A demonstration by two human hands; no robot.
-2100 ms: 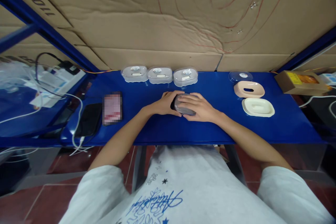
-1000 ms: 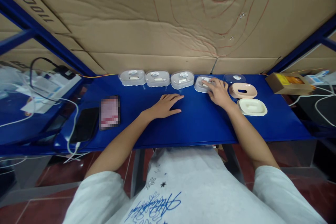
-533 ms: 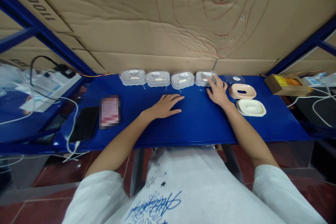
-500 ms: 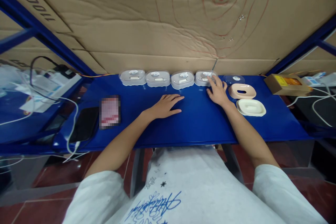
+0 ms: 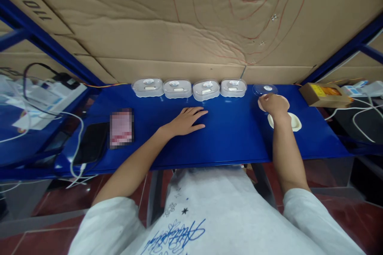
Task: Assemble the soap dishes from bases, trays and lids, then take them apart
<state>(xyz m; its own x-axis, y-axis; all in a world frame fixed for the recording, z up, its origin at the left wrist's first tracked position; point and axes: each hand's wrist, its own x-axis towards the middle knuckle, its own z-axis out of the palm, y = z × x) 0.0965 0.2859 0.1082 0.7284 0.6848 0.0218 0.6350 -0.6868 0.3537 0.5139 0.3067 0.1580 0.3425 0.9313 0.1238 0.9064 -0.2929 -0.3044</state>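
My right hand [image 5: 275,107] is curled, fingers bent downward, on a pink oval plastic shell [image 5: 261,105], covering most of it; the fingertips are partly hidden. Just behind the shell lies a clear oval lid [image 5: 263,89] with a round sticker. In front is a cream oval tray [image 5: 296,122], partly covered by my right wrist. My left hand [image 5: 186,121] rests flat on the blue table [image 5: 227,139], fingers spread, holding nothing.
Several clear-lidded oval boxes [image 5: 206,91] line the back edge beside the cardboard wall [image 5: 143,40]. A black phone [image 5: 91,142] on a white cable and a blurred-out pink item [image 5: 121,128] lie left. A cardboard box [image 5: 324,95] stands at right.
My right hand has left the rightmost lidded box and moved right, closing over the pink shell. My left hand stays in place. The view has shifted slightly.
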